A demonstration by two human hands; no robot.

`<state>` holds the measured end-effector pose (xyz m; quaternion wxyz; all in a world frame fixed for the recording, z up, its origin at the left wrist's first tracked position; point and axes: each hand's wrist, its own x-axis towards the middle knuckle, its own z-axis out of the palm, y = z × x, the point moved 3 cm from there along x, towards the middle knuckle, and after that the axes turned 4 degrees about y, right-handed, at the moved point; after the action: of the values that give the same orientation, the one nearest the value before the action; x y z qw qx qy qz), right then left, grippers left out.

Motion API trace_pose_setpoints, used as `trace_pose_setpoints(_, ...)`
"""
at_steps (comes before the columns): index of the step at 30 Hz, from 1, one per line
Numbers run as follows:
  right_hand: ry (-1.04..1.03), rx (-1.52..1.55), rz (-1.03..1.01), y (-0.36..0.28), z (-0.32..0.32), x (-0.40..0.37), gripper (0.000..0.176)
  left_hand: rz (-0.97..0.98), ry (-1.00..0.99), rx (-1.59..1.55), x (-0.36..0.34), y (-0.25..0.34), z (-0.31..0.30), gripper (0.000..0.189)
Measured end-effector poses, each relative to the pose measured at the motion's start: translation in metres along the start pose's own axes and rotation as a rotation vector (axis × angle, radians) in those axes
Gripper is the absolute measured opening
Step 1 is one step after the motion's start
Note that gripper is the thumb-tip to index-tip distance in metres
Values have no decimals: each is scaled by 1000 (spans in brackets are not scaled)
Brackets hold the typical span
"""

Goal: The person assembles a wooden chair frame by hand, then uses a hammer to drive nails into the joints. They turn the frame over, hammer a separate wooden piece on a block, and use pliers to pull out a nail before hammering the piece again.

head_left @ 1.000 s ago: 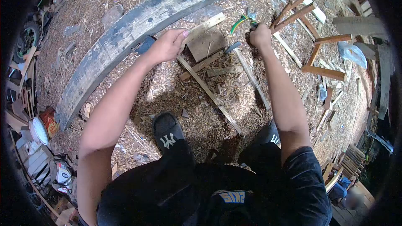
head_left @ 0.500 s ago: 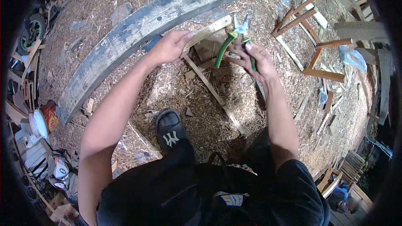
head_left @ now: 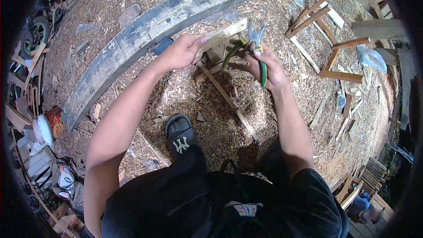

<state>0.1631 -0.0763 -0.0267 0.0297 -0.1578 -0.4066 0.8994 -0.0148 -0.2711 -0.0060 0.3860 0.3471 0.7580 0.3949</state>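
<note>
I have the left hand (head_left: 180,53) closed round the near end of a slat (head_left: 224,34), thumb on top. It holds the slat off the sawdust (head_left: 211,119) with the far end pointing right. The right hand (head_left: 266,64) is wrapped round the pliers (head_left: 249,42). Their green handles are spread and the jaws stand open, head up, just beside the slat's far end. I cannot tell whether the jaws touch the wood.

As I judge it, the work is only beginning. The tool is in hand and brought to the slat, but nothing is bitten or pulled yet.

A second ago the right hand was down on the sawdust, further right, towards the frame (head_left: 330,39), with the pliers lying there. Half a second ago it held them lower, with looser fingers. Now they are raised and the grip is firmer. The left hand has barely shifted, and the beam (head_left: 154,22) lies beyond it as before.
</note>
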Motion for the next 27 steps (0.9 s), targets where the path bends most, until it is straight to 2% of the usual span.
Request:
trace_pose_setpoints(1,0,0,2,-3,4,-1,34,-44,-9,7,0,2,-1,44)
trace_pose_setpoints(3,39,56,-78,-21,18,-4,22,-84,-15,11,0,2,-1,44)
trace_pose_setpoints(5,96,-40,-96,-34,27,-3,19,-131,-15,-74,1,-1,0,45)
trace_pose_setpoints(7,285,-884,-47,-42,18,4,19,-139,-26,-79,0,1,-1,44)
trace_pose_setpoints(8,284,-1189,-153,-42,21,5,24,-150,-35,-83,1,2,-1,43)
trace_pose_setpoints(9,287,-1191,-153,-39,22,5,24,-148,-38,-84,1,3,1,43)
trace_pose_setpoints(11,312,-1748,-351,-35,25,5,29,-175,-12,-144,1,3,3,48)
trace_pose_setpoints(12,331,-1832,-376,-31,25,6,33,-172,-11,-143,2,3,3,48)
trace_pose_setpoints(15,388,-1950,-397,-25,22,4,35,-166,-40,-144,2,2,4,51)
trace_pose_setpoints(19,394,-1928,-463,-24,18,6,31,-210,-45,-147,2,0,6,48)
trace_pose_setpoints(21,389,-1474,-222,-23,10,11,29,-227,-36,-165,3,-3,7,45)
trace_pose_setpoints(25,397,-1504,-150,-4,-11,16,30,-228,-70,-166,8,-22,11,43)
trace_pose_setpoints(27,476,-1823,-232,4,-13,11,36,-235,-59,-118,7,-32,7,42)
